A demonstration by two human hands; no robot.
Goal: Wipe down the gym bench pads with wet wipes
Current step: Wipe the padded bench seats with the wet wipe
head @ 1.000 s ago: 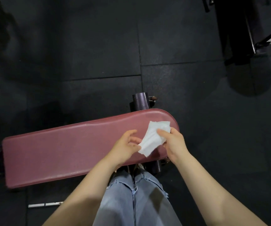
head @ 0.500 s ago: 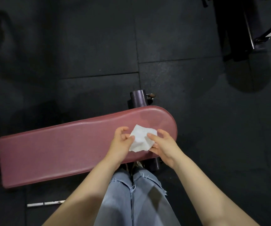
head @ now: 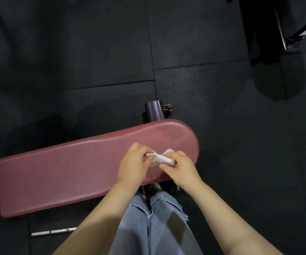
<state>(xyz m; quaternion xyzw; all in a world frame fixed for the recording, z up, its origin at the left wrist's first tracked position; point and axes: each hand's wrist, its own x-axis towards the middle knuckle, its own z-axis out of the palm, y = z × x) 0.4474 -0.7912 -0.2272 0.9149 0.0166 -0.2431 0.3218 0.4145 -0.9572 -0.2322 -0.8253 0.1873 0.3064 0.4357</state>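
Note:
A long maroon bench pad (head: 60, 173) runs from the lower left to a rounded end at the right. Above its right part, my left hand (head: 133, 165) and my right hand (head: 180, 167) hold a small white wet wipe (head: 160, 157) between them. The wipe is bunched into a narrow twisted strip. My left fingers pinch its left end and my right fingers pinch its right end. A faint damp patch shows on the pad near the rounded end.
Dark rubber floor tiles (head: 213, 100) surround the bench. A purple steel post (head: 154, 112) of the frame stands behind the pad. Black machine parts (head: 277, 26) stand at the top right. A thin metal bar (head: 53, 231) lies on the floor at the lower left. My jeans (head: 154, 227) are below.
The wipe was spread flat in my right hand; both hands have since come together over the pad and bunched it into a narrow strip held at both ends.

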